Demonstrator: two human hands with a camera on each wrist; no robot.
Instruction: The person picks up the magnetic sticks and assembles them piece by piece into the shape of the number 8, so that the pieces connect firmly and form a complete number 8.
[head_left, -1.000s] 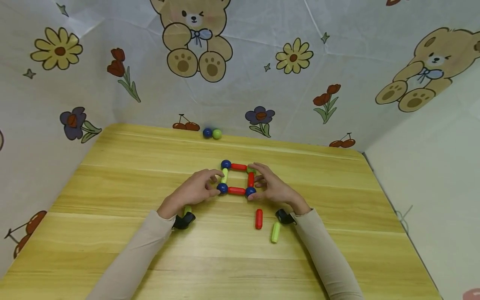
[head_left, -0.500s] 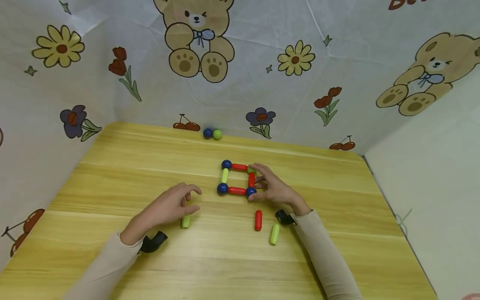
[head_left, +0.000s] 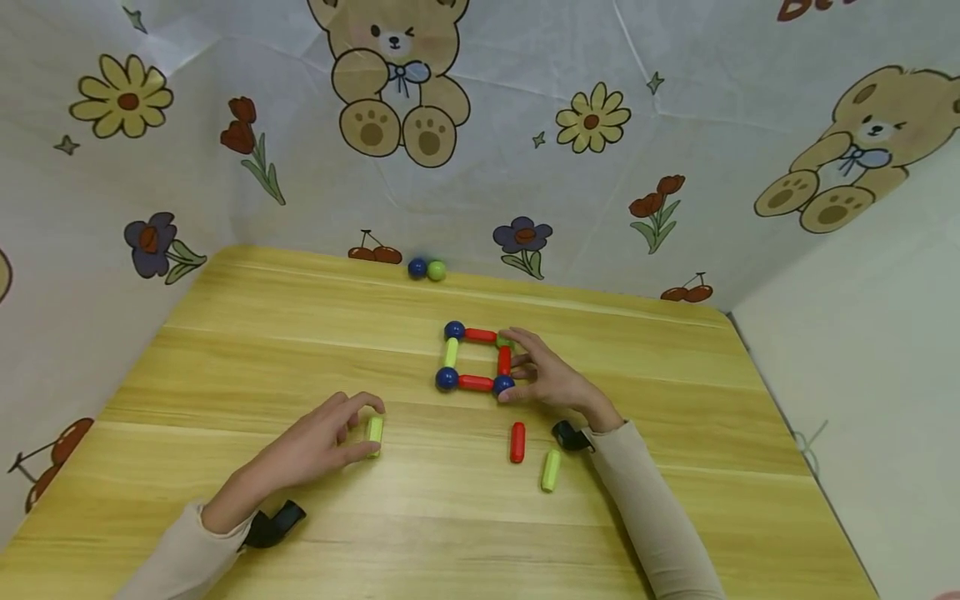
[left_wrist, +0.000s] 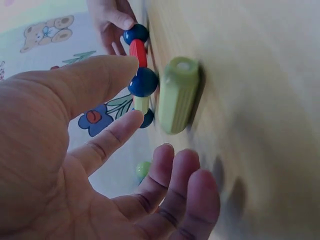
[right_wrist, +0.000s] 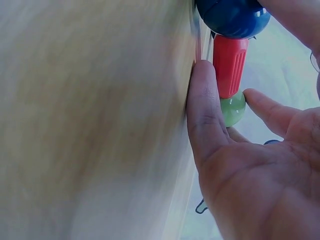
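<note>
A square of magnetic rods and balls (head_left: 476, 383) lies on the table, with red rods on three sides and a yellow-green rod (head_left: 451, 352) on the left. Blue balls mark three corners; the far right one is a green ball (right_wrist: 233, 109). My right hand (head_left: 553, 377) holds the square's right side, thumb at the near blue ball (head_left: 503, 385) and a fingertip at the green ball. Around a loose yellow-green rod (left_wrist: 178, 95) my left hand (head_left: 318, 440) is spread, thumb and fingers apart from it in the left wrist view.
A loose red rod (head_left: 517, 442) and another yellow-green rod (head_left: 551, 471) lie near my right wrist. At the table's back edge sit a blue ball (head_left: 417, 268) and a green ball (head_left: 437, 270), before a patterned cloth (head_left: 300, 83).
My left hand has left the square's left side and moved left and nearer, to the loose yellow-green rod. The right hand has stayed at the square.
</note>
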